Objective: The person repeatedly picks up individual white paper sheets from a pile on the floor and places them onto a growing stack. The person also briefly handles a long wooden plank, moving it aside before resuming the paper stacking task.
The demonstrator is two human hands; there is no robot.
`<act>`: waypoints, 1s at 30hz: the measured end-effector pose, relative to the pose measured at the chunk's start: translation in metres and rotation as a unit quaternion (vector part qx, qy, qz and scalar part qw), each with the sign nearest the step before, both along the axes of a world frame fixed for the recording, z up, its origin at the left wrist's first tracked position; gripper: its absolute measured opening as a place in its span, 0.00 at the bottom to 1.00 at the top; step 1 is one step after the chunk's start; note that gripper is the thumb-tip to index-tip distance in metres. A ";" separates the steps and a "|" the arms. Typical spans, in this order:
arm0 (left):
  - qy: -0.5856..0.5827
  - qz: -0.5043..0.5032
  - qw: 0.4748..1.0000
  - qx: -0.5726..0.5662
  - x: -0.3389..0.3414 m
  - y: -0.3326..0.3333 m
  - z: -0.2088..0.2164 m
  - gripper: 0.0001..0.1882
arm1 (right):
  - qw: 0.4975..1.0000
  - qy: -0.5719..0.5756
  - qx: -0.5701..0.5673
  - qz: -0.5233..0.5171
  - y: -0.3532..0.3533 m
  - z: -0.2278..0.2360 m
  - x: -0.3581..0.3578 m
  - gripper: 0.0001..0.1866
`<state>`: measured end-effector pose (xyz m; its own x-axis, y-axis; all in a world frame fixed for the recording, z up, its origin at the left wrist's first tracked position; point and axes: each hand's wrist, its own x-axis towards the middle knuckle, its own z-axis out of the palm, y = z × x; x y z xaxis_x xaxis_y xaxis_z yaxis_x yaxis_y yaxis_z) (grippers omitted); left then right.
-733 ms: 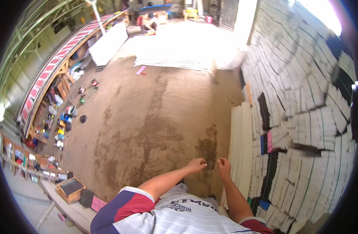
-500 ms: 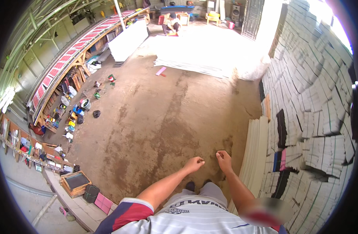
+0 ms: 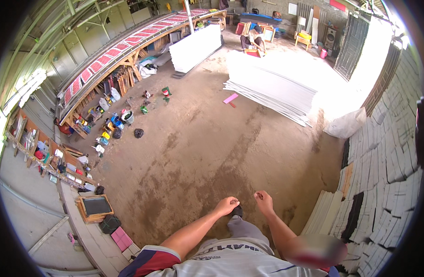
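My left hand (image 3: 227, 205) hangs in front of my body above the brown floor, its fingers curled in and nothing visible between them. A short gap to the right of it is my right hand (image 3: 263, 201), also with fingers bent inward and no object showing. The hands do not touch each other. Below them, one dark shoe (image 3: 237, 211) is out in front on the concrete floor (image 3: 189, 157). Nearest to my right arm is a low pile of pale boards (image 3: 321, 214).
Tall white stacks (image 3: 382, 161) line the right side. Ahead lie white sheets (image 3: 272, 92) beside a white sack (image 3: 345, 123). Bottles and buckets (image 3: 115, 122) stand along the left, below a long table (image 3: 129, 44). A person (image 3: 253, 39) sits at the back.
The view has turned left, so the far sheets and the left-hand buckets sit further right. One shoe now reaches forward. My hands keep nearly the same curled pose.
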<state>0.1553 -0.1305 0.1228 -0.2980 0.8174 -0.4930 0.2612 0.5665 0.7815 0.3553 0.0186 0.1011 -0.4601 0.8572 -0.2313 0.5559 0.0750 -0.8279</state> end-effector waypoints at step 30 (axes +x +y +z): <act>0.016 -0.043 0.994 0.095 -0.532 0.434 0.005 0.23 | 1.000 -0.006 0.007 -0.009 0.434 0.021 -0.522 0.17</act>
